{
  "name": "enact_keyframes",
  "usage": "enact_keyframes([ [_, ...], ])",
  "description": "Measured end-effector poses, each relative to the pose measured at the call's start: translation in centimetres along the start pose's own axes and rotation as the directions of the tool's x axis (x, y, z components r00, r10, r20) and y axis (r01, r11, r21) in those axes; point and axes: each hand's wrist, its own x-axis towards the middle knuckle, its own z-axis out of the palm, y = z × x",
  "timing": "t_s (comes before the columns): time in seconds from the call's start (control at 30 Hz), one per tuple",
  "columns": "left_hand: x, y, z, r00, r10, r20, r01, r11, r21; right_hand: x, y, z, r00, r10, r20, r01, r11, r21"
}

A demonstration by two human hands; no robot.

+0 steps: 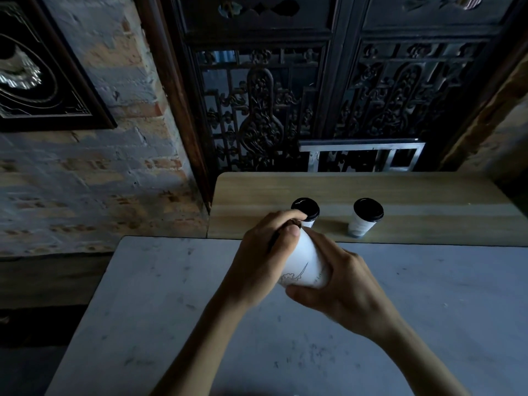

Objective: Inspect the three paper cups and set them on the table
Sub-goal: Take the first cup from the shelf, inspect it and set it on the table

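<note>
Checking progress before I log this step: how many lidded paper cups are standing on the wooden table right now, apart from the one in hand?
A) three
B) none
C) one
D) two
D: two cups with black lids stand upright on the wooden table, the left cup partly hidden behind the hands and the right cup in clear view, while the left hand and right hand hold the third cup tilted.

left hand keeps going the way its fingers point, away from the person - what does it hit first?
Likely the near black-lidded cup on the wooden table, just beyond the left hand gripping the held cup. Depth unclear.
</note>
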Motion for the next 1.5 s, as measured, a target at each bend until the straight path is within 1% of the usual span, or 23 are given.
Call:
enact_keyframes([
  [0.1,0.8,0.2,-0.6,0.997,-0.017,0.073,0.023,0.997,-0.08,0.6,0.1,-0.5,0.996,0.091,0.025,-0.093,0.989,0.116],
  [0.17,1.0,0.3,-1.2,0.996,0.014,0.087,-0.003,0.992,-0.127,0.7,-0.1,-1.2,0.989,0.105,0.106,-0.134,0.936,0.325],
  [0.2,1.1,0.3,-1.4,0.996,0.037,0.083,-0.024,0.988,-0.151,0.7,-0.2,-1.5,0.981,0.082,0.174,-0.157,0.864,0.478],
  [0.27,0.9,0.2,-1.6,0.996,0.062,0.066,-0.047,0.978,-0.204,0.1,-0.3,-1.5,0.942,0.03,0.333,-0.282,0.609,0.742],
  [0.3,0.8,0.1,-1.6,0.997,0.064,0.052,-0.05,0.973,-0.226,-0.3,-0.5,-1.3,0.92,0.017,0.392,-0.345,0.508,0.789],
  [0.37,0.7,0.0,-1.4,0.999,0.041,0.009,-0.037,0.968,-0.247,-0.7,-0.5,-0.7,0.906,0.022,0.423,-0.388,0.441,0.809],
  [0.4,0.8,0.0,-1.3,1.0,0.018,-0.019,-0.022,0.968,-0.248,-0.8,-0.9,-0.5,0.914,0.033,0.404,-0.374,0.452,0.81],
  [0.47,1.0,-0.1,-1.1,0.997,-0.033,-0.07,0.016,0.972,-0.235,-0.9,-1.8,-0.5,0.952,0.089,0.294,-0.287,0.599,0.747],
  [0.57,1.1,-0.3,-0.8,0.984,-0.105,-0.142,0.08,0.982,-0.171,-1.5,-1.8,0.4,0.996,0.056,0.074,-0.079,0.932,0.355],
  [0.63,1.0,-0.4,-0.6,0.978,-0.143,-0.153,0.118,0.98,-0.162,-1.9,-1.4,1.3,1.0,0.025,0.012,-0.026,0.988,0.155],
  [0.67,0.9,-0.4,-0.6,0.98,-0.145,-0.135,0.12,0.977,-0.175,-2.1,-1.3,1.5,1.0,0.015,0.001,-0.015,0.978,0.208],
  [0.73,0.7,-0.2,-0.8,0.988,-0.128,-0.088,0.101,0.959,-0.264,-2.0,-1.7,0.9,0.998,0.057,0.027,-0.063,0.884,0.464],
  [0.83,0.4,-0.2,-1.1,0.993,-0.117,-0.036,0.086,0.878,-0.47,-1.9,-2.1,-0.1,0.96,0.158,0.231,-0.28,0.558,0.781],
  [0.9,0.2,-0.1,-1.0,0.993,-0.12,-0.018,0.092,0.835,-0.542,-2.1,-1.7,0.0,0.92,0.133,0.37,-0.392,0.385,0.835],
  [0.93,0.2,0.0,-1.0,0.992,-0.126,-0.02,0.095,0.828,-0.553,-2.2,-1.3,0.2,0.91,0.122,0.396,-0.412,0.358,0.838],
  [1.03,0.3,0.2,-0.9,0.982,-0.174,-0.08,0.109,0.85,-0.515,-2.0,-1.4,0.2,0.928,0.168,0.333,-0.372,0.477,0.796],
  [1.13,0.5,-0.1,-0.8,0.961,-0.219,-0.168,0.139,0.911,-0.388,-2.1,-1.6,0.3,0.989,0.132,0.072,-0.15,0.853,0.499],
  [1.17,0.6,-0.1,-0.8,0.957,-0.23,-0.175,0.155,0.92,-0.361,-2.1,-1.6,0.5,0.995,0.095,0.019,-0.096,0.926,0.365],
  [1.23,0.5,-0.1,-0.9,0.962,-0.237,-0.134,0.176,0.917,-0.359,-2.2,-1.8,0.7,0.998,0.066,-0.007,-0.06,0.95,0.306],
  [1.3,0.5,0.1,-1.1,0.97,-0.234,-0.07,0.183,0.884,-0.429,-2.1,-2.0,0.2,0.993,0.106,0.05,-0.116,0.831,0.543],
  [1.37,0.2,0.3,-1.3,0.975,-0.221,-0.025,0.174,0.828,-0.533,-1.9,-2.2,-0.3,0.96,0.155,0.234,-0.28,0.564,0.777],
  [1.43,0.1,0.5,-1.3,0.977,-0.213,-0.021,0.163,0.804,-0.572,-2.0,-2.2,-0.5,0.896,0.105,0.432,-0.441,0.329,0.835],
  [1.5,0.2,0.6,-1.1,0.97,-0.239,-0.035,0.177,0.804,-0.568,-2.0,-1.9,-0.4,0.864,0.085,0.497,-0.501,0.257,0.827],
])
